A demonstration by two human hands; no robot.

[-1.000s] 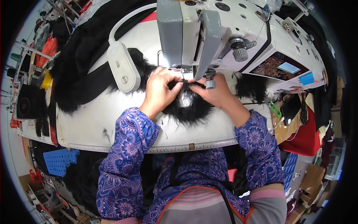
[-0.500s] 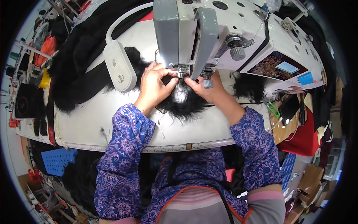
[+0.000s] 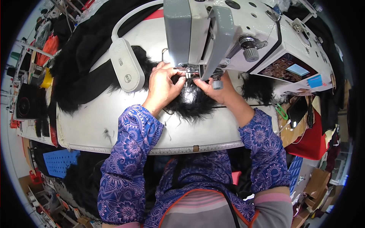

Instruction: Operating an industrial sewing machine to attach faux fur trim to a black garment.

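Far left of the left grip (image 3: 161,85) hangs a crumpled orange-red plastic bag (image 3: 48,48), contents hidden. That grip, nearly closed, holds a shaggy black fur piece (image 3: 195,107) on the smooth white worktop (image 3: 91,127); the right grip (image 3: 220,90) touches it, closure unclear, beneath a white-and-grey metal sewing machine (image 3: 262,32).

From my remote post I record solid black on the fur piece (image 3: 195,105), plain white on the worktable (image 3: 89,127) and lamp (image 3: 126,62), and white with grey sections on the sewing machine (image 3: 247,32). I find the left sleeve cover (image 3: 129,155), right sleeve cover (image 3: 263,150) and apron (image 3: 201,173) blue with a pale pink floral print, the apron orange-edged, over a grey shirt (image 3: 205,214) with pink stripes. I further log a red cloth (image 3: 307,146) and a blue crate (image 3: 60,163).
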